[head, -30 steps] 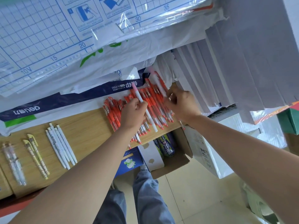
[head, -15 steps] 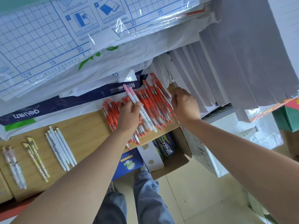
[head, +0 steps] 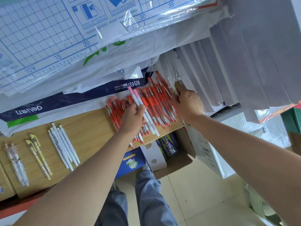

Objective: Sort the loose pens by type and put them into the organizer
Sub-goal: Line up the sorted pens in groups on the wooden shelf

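A heap of red pens (head: 153, 103) lies on the wooden shelf (head: 88, 128). My left hand (head: 132, 119) grips two white pens with pink caps (head: 136, 98), held slanted above the heap. My right hand (head: 187, 101) reaches into the heap's right end with curled fingers on a pen by the grey folders; what it holds is partly hidden. Sorted groups lie to the left: several white pens (head: 63, 146), two yellow pens (head: 39, 156) and clear pens (head: 16, 165). No organizer shows.
Plastic-wrapped paper packs (head: 65, 46) lean over the back of the shelf. Grey folders (head: 228, 62) stand at the right. Below the shelf edge sits an open cardboard box (head: 177, 162) with packages, beside my legs on the tiled floor.
My left hand now holds two pink-capped pens instead of one. My right hand moved right, from the middle of the red heap to its edge beside the folders.
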